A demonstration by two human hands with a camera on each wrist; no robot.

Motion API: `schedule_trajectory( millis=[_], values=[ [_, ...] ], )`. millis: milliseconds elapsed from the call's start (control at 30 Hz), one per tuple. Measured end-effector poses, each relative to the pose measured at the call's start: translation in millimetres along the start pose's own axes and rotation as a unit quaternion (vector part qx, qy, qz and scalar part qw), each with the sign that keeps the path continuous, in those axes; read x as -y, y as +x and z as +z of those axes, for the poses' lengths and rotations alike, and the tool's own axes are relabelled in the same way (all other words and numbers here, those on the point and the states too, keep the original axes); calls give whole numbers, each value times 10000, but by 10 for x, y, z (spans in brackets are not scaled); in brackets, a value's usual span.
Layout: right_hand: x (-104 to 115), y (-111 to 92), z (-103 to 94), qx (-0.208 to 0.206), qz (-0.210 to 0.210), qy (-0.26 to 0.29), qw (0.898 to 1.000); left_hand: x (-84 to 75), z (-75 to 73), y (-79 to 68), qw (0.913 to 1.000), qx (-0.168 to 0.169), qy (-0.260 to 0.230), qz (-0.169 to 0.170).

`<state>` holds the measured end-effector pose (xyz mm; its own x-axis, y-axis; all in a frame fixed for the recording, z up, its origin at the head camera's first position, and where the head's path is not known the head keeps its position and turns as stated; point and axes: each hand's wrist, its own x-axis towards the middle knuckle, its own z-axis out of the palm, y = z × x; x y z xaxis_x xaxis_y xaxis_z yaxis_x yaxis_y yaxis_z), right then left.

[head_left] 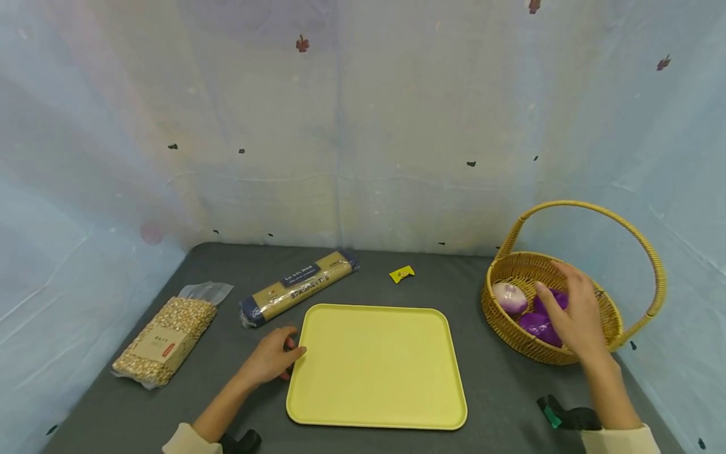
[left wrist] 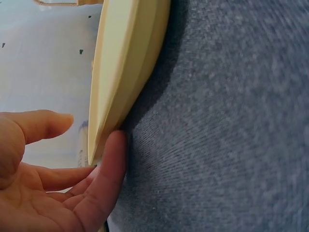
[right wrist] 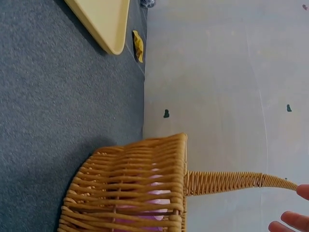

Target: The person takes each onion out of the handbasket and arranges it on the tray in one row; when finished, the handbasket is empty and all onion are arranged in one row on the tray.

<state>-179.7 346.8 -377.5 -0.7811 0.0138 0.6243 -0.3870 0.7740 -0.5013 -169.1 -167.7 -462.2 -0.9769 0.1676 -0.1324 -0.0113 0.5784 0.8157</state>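
Note:
In the head view my left hand (head_left: pixel 273 357) is at the left edge of a yellow tray (head_left: pixel 377 366) on the dark table. The left wrist view shows its fingers (left wrist: pixel 114 159) against the tray's edge (left wrist: pixel 120 72), with the thumb held apart from it. Over the wicker basket (head_left: pixel 513 337) at the right, my right hand (head_left: pixel 578 309) hovers with fingers spread and nothing in its grasp. A white-and-purple onion (head_left: pixel 510 297) and shiny purple items (head_left: pixel 540 326) lie inside the basket, partly hidden by this hand.
A spaghetti pack (head_left: pixel 300 287) lies behind the tray, with a small yellow packet (head_left: pixel 402 273) to its right. At the left is a clear bag of pale kernels (head_left: pixel 164 340). The basket's tall handle (head_left: pixel 635 233) arches above it. A pale curtain (head_left: pixel 363 126) hangs behind.

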Motion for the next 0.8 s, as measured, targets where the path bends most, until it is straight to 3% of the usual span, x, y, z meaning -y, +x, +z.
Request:
schedule_trajectory(
  millis=[800],
  values=[
    [-180,70,-90,-6,447,-311,9985,20,18,0,9994,75,-258,199]
  ],
)
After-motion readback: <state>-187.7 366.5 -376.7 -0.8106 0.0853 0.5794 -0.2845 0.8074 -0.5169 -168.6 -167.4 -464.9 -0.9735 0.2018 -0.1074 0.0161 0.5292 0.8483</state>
